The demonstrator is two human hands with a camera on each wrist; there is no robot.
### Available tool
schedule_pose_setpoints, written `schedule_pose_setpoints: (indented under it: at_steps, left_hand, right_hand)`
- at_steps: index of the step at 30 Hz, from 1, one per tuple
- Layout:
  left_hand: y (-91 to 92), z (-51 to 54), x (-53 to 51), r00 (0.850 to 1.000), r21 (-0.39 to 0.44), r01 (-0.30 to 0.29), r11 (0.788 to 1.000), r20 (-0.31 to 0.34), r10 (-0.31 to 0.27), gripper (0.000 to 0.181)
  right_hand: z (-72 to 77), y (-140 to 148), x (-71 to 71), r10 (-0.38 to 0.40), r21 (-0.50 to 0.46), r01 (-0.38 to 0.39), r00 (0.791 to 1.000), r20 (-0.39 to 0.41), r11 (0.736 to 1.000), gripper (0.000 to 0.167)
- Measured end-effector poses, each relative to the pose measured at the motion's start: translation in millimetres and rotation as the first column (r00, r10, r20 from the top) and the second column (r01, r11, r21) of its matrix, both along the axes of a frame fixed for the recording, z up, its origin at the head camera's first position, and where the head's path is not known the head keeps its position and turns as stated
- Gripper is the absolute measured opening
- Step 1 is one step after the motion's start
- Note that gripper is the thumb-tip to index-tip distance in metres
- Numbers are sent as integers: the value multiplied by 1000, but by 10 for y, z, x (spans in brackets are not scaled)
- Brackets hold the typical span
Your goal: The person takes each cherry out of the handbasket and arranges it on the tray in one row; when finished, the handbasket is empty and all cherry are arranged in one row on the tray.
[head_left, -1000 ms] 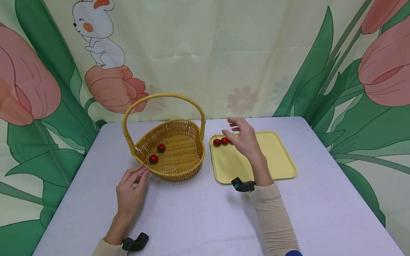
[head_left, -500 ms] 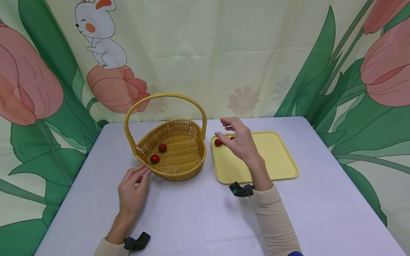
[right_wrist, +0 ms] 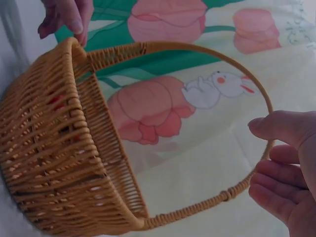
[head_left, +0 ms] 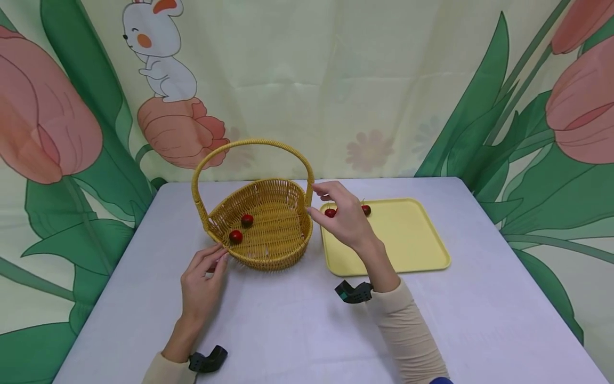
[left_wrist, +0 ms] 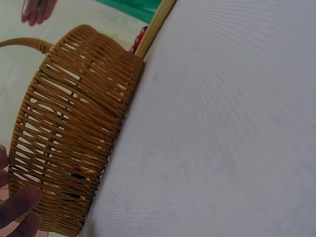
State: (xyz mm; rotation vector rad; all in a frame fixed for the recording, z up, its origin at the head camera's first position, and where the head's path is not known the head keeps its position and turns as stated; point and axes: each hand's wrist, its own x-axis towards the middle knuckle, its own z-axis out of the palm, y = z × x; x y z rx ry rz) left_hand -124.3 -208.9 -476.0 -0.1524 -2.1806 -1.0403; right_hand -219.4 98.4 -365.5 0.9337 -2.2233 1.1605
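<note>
1. Fingers of the left hand (head_left: 198,288) pinch the rim of the wicker basket (head_left: 268,263) at its near left edge, some fingertips lying against the outer wall.
2. Beside the right end of the basket's handle (head_left: 261,142), the right hand (head_left: 346,218) has its thumb and gently bent fingers spread apart, nothing held between them; whether they touch the handle I cannot tell.
3. Upright on the white tablecloth (head_left: 288,325), the basket has its handle arching above it.
4. Inside the basket, toward its left side, lie two dark red cherries, one nearer the rim (head_left: 235,237) and one slightly farther back (head_left: 247,220).
5. Just right of the basket lies a yellow tray (head_left: 408,240). Two more cherries show along its far side, one closer to the basket (head_left: 330,212), one farther from it (head_left: 366,210); the right hand blocks the stretch between.
6. Behind the basket hangs a curtain (head_left: 288,106) printed with pink tulips and a white rabbit.
</note>
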Motion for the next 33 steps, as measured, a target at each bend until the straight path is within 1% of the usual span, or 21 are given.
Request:
schedule_pose_setpoints:
  at_steps: [7, 10, 15, 21, 28, 33]
  left_hand:
    - [1, -8, -1, 1000, -3, -3, 1000, 2, 3, 23]
    - [-4, -25, -7, 1000, -4, -3, 1000, -6, 3, 23]
    - [-15, -48, -19, 1000, -3, 2, 1000, -10, -2, 23]
    - [-16, -36, -23, 1000, 1, 5, 1000, -16, -5, 23]
    - [-22, -40, -22, 1000, 2, 6, 1000, -14, -6, 24]
    - [-20, -45, -27, 1000, -3, 9, 1000, -22, -9, 25]
  right_hand:
    - [-28, -205, 5, 35, 41, -36, 999, 10, 999, 42]
    - [-49, -306, 1, 57, 56, -59, 998, 38, 997, 42]
    - [-120, -460, -28, 80, 83, -86, 994, 75, 993, 44]
    - [-196, -623, -74, 103, 111, -113, 990, 99, 987, 43]
    - [-268, -767, -114, 106, 142, -132, 978, 178, 981, 42]
    - [-311, -847, -142, 108, 168, -157, 958, 266, 973, 44]
